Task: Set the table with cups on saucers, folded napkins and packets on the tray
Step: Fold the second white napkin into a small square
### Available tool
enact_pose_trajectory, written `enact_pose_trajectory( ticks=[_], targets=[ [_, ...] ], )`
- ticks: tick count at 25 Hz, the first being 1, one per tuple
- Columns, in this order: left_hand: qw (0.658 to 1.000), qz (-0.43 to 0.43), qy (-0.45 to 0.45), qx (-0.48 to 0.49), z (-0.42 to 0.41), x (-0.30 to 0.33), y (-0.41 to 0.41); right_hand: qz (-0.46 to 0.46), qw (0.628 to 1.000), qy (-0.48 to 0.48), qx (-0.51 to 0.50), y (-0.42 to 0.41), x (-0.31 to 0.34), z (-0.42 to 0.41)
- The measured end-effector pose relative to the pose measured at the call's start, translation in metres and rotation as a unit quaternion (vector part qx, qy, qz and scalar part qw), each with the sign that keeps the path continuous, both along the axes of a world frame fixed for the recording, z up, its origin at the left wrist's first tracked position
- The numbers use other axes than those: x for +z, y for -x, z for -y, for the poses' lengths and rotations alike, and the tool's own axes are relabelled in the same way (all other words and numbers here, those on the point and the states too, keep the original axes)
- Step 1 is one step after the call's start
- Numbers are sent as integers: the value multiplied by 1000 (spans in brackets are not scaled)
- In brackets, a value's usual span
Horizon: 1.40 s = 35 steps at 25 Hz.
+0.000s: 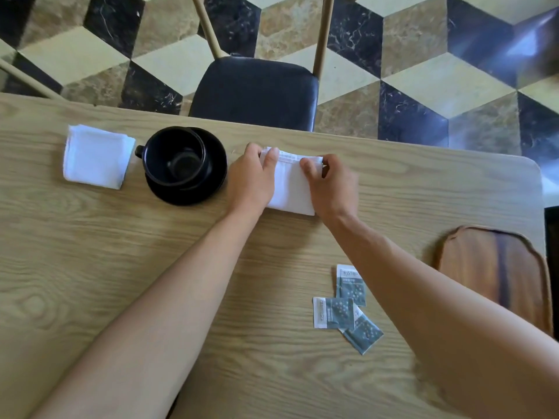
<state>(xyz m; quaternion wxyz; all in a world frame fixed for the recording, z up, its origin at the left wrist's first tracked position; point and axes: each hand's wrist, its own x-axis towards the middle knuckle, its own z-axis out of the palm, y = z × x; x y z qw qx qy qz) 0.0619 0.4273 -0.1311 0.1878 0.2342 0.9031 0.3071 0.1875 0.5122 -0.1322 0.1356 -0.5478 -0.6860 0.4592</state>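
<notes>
A white napkin (292, 189) lies folded on the wooden table near its far edge. My left hand (252, 176) pinches its far left corner, and my right hand (331, 182) pinches its far right corner. Left of them a black cup (177, 158) stands on a black saucer (211, 189). Another folded white napkin (96, 157) lies further left. Three grey-green packets (348, 309) lie loose on the table by my right forearm. A brown wooden tray (496, 273) sits at the right edge, partly hidden by that arm.
A chair with a black seat (254, 92) is pushed against the table's far edge (393, 143). Beyond it is a patterned marble floor. The near left part of the table shows bare wood.
</notes>
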Motion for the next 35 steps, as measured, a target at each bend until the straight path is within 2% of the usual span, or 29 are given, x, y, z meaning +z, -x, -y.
enact_pose_trajectory(
  ticks=[10, 18, 22, 25, 29, 31, 35],
  targets=[
    [999, 1, -40, -7, 28, 9, -31, -40, 999, -13, 32, -30, 12, 25],
    [998, 25, -58, -22, 112, 29, -93, -56, 998, 6, -33, -86, 27, 117],
    [998, 6, -44, -54, 166, 33, -130, -7, 1000, 9, -18, -125, 28, 173],
    [998, 31, -23, -57, 216, 30, -165, 1, 999, 30, -13, -159, 25, 225],
    [996, 53, 54, -41, 278, 24, -211, 40, 996, 75, -19, -204, 21, 291],
    [995, 51, 80, -41, 295, 22, -226, 69, 994, 90, -7, -221, 20, 308],
    [994, 88, 60, 0, 301, 16, -228, 87, 993, 76, 33, -224, 22, 303]
  ],
)
